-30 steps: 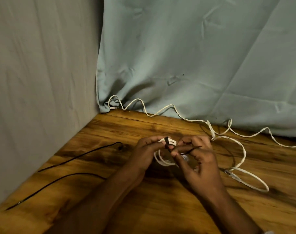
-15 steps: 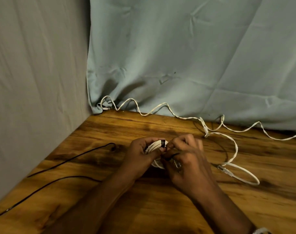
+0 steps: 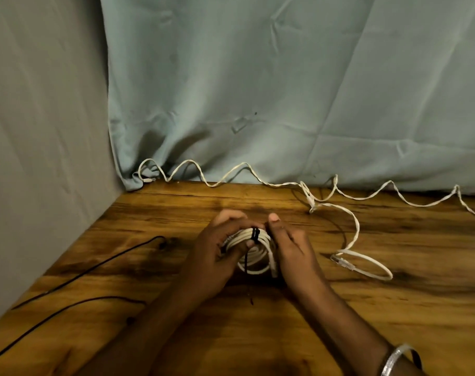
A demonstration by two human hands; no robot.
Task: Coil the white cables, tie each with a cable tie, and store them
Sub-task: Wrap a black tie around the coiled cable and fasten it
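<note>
Two hands meet over the middle of a wooden table (image 3: 258, 335), both closed around a small coil of white cable (image 3: 254, 252) that they hold between them just above the wood. The left hand (image 3: 214, 256) wraps the coil's left side, its fingers curled over the far edge and its thumb pressed on the near strands. The right hand (image 3: 293, 248) grips the coil's right side, thumb raised and pointing away from the person, its fingers hidden behind the loops. A black cable tie (image 3: 255, 236) crosses the top of the coil between the two thumbs, and its thin loose tail hangs down through the middle of the coil and ends just above the table. Whether the tie is fully pulled tight cannot be told. A silver bangle (image 3: 393, 359) sits on the right wrist at the bottom edge of the view. A second white cable (image 3: 355, 232) lies uncoiled on the table, running in waves along the foot of a pale green cloth (image 3: 285, 90) that hangs behind the table, then looping forward to a plug lying on the wood to the right of the hands, well apart from the coil. Two thin black ties (image 3: 95, 267) lie stretched out on the left part of the table, near a grey cloth (image 3: 41, 131) that covers the left side.
</note>
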